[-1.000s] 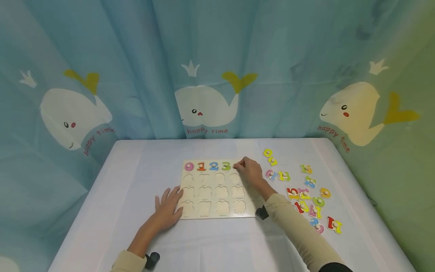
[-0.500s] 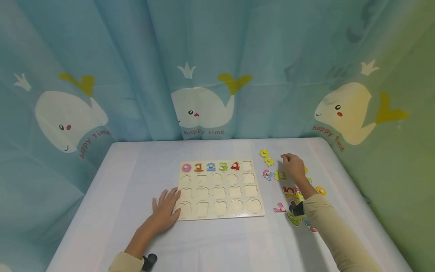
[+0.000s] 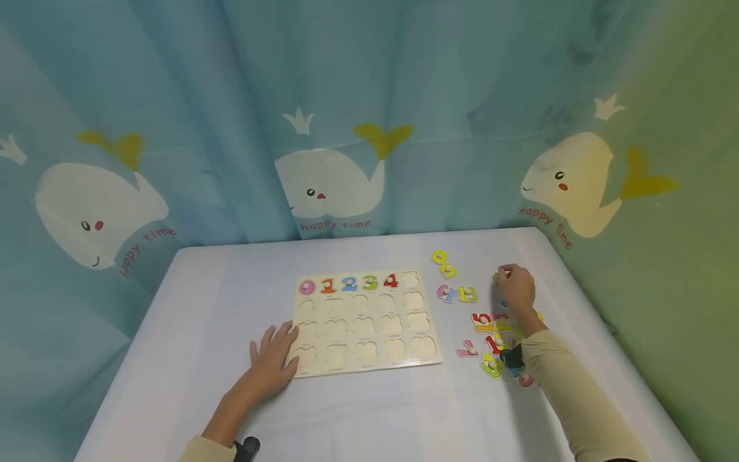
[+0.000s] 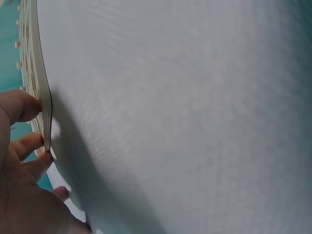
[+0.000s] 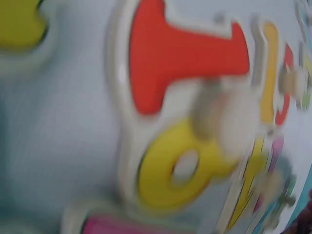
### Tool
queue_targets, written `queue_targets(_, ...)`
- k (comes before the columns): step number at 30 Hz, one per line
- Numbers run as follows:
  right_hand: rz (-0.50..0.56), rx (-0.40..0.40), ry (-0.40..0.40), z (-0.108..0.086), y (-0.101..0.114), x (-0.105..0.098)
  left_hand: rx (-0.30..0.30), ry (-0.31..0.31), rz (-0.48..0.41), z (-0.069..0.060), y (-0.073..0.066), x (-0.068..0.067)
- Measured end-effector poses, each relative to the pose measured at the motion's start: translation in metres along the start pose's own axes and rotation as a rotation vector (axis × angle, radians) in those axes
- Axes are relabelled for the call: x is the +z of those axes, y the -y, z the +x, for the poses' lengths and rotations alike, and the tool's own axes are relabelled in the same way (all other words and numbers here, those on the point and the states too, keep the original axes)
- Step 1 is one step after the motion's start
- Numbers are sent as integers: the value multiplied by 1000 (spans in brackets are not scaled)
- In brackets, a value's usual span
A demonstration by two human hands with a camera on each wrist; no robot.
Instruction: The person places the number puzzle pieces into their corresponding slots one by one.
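Here, L hand splayed, touching board; R hand curled, nr pc, grip unclear

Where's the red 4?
In the head view, the red 4 sits in the top row of the board, toward the right, with the green 3 on its left and an empty slot on its right.
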State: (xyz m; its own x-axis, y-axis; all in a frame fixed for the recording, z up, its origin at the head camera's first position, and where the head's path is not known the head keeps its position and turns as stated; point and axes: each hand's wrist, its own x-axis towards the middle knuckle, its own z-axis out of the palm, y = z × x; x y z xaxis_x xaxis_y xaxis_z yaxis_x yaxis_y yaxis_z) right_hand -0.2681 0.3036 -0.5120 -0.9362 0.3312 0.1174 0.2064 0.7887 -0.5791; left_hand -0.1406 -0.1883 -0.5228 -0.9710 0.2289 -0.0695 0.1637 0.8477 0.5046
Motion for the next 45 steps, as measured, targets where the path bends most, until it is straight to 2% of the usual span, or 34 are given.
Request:
queue_targets(2, 18, -85, 43, 3, 10, 11, 2, -17, 4, -3, 1, 0)
queue_targets(6, 27, -264, 214, 15, 25, 29, 20, -23, -11, -3, 0, 4)
queue_targets(9, -6, -326, 315, 21, 28, 37, 20, -5, -22, -2, -4, 7)
queue_targets(11, -28, -342, 348, 22, 27, 39, 17, 3, -13, -1, -5, 9)
queue_targets(14, -41, -333, 345, 20, 28, 40, 15, -5, -15, -1, -7, 8)
queue_targets(21, -76, -255, 330, 13, 39, 34, 18, -19, -6, 0, -4, 4)
queue_targets(23, -75, -276, 317, 11, 48, 35, 19, -22, -5, 1, -2, 4)
queue_targets(26, -88, -350, 323, 4, 66, 44, 15, -31, -4, 0, 0, 4)
queue_targets(30, -175, -400, 373, -7, 92, 65, 18, -27, 0, 0, 0, 4)
queue_targets(35, -298, -351, 423, -16, 112, 82, 20, -11, -19, 0, -2, 4)
queue_targets(40, -321, -266, 448, -18, 120, 88, 14, -12, -21, -1, -2, 3)
queue_targets(45, -349, -278, 508, -20, 123, 92, 14, -29, -20, -3, 1, 1)
